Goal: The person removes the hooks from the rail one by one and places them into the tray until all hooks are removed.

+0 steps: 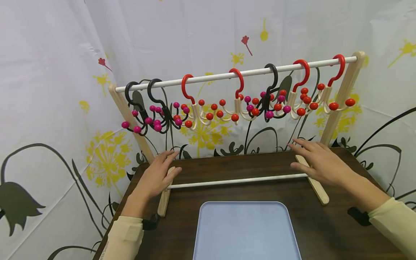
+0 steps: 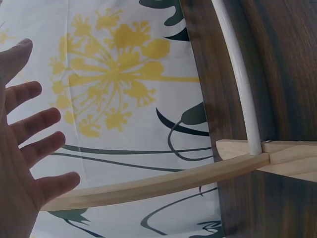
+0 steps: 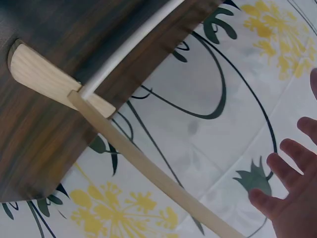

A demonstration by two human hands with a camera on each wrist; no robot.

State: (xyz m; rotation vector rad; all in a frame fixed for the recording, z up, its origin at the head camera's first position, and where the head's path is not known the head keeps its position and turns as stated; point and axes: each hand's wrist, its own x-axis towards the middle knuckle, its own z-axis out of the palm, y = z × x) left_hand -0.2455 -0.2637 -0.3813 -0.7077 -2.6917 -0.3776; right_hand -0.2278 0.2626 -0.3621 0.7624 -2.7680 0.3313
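My left hand hovers with fingers extended near the left post of a wooden rack, holding nothing. Fingers spread and empty, my right hand is held over the rack's right foot. Along the white top rod hang several small hooked hangers with ball-tipped prongs. Three have black hooks and magenta balls, such as the leftmost black hanger. The others, such as the red-hooked hanger, have cream prongs and red balls. Toward the right, the third black hanger overlaps its neighbours in the head view.
A light blue tray lies on the dark wooden table in front of the rack. The rack's white lower bar runs between its feet, behind the tray. A flower-patterned curtain hangs behind the table.
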